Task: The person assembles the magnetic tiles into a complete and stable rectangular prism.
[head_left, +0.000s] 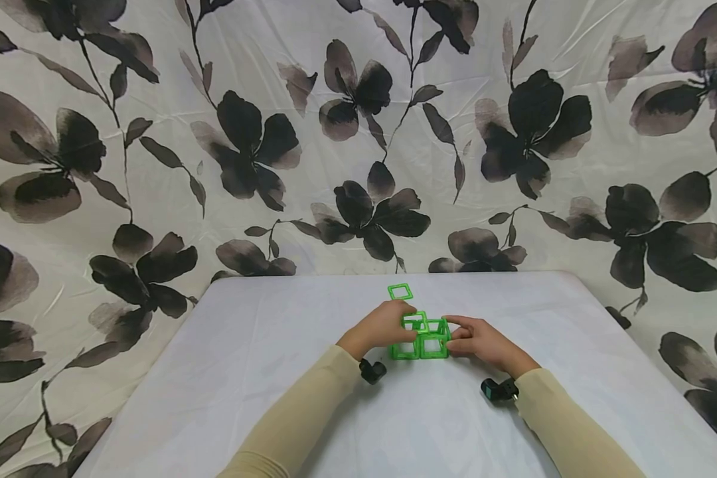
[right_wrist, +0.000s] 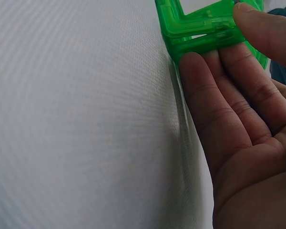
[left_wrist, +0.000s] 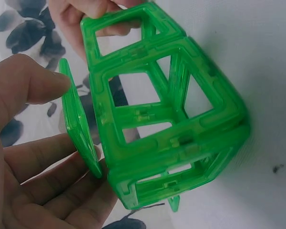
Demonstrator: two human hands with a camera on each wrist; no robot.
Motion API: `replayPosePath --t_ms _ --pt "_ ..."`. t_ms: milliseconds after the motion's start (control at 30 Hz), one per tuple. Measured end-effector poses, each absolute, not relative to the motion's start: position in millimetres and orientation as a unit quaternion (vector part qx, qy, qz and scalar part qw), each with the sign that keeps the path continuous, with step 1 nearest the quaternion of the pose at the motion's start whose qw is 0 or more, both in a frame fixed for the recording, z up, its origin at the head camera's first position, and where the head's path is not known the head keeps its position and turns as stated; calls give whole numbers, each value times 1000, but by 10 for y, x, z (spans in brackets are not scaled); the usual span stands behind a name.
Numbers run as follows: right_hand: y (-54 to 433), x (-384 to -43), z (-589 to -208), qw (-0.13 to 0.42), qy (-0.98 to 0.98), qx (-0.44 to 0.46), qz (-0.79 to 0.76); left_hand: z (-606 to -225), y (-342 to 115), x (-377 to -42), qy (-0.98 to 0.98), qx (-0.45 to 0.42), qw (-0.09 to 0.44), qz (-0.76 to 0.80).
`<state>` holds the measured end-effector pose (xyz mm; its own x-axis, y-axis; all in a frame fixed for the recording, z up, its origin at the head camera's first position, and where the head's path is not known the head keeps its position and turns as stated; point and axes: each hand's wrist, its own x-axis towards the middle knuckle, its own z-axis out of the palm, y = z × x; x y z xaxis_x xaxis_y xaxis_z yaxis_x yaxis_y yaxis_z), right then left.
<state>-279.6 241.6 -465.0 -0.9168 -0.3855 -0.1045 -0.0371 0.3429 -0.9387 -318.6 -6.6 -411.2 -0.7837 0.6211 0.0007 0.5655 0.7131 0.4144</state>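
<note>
A see-through green square magnetic tile (left_wrist: 78,117) stands tilted between the thumb and fingers of my left hand (head_left: 385,326). It is just above a block of two joined cubes (head_left: 419,346), built from similar green tiles on the table. In the left wrist view a narrow gap shows beside much of the held tile; whether its lower edge touches the cubes is unclear. My right hand (head_left: 482,340) grips the right end of the cubes, thumb on one side and fingers on the other. The right wrist view shows its fingertips (right_wrist: 194,64) against the green frame.
A loose green square tile (head_left: 403,298) lies flat beyond my left hand, near the table's far edge. The white-covered table (head_left: 263,372) meets a flower-patterned cloth (head_left: 358,153) behind it. Each wrist carries a small black camera.
</note>
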Motion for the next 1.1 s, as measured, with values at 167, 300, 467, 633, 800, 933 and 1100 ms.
replayPosePath --t_ms 167,300,467,633,800,933,1100 --pt "2418 -2802 -4644 157 806 -126 -557 -4108 -22 -3175 927 313 78 193" --pt "2419 -2803 -4652 157 806 -121 -558 -4107 12 -3161 928 307 84 192" --pt "2417 -2803 -4665 156 807 -119 -557 -4111 50 -3142 928 312 80 188" --pt "2418 -2806 -4669 155 808 -121 -556 -4128 73 -3137 928 317 75 182" --pt "2422 -2804 -4664 153 807 -128 -556 -4138 96 -3141 928 320 73 176" --pt "2421 -2807 -4665 153 805 -131 -558 -4132 113 -3141 928 319 76 177" --pt "2414 -2800 -4658 152 806 -129 -557 -4134 131 -3145 925 329 75 175"
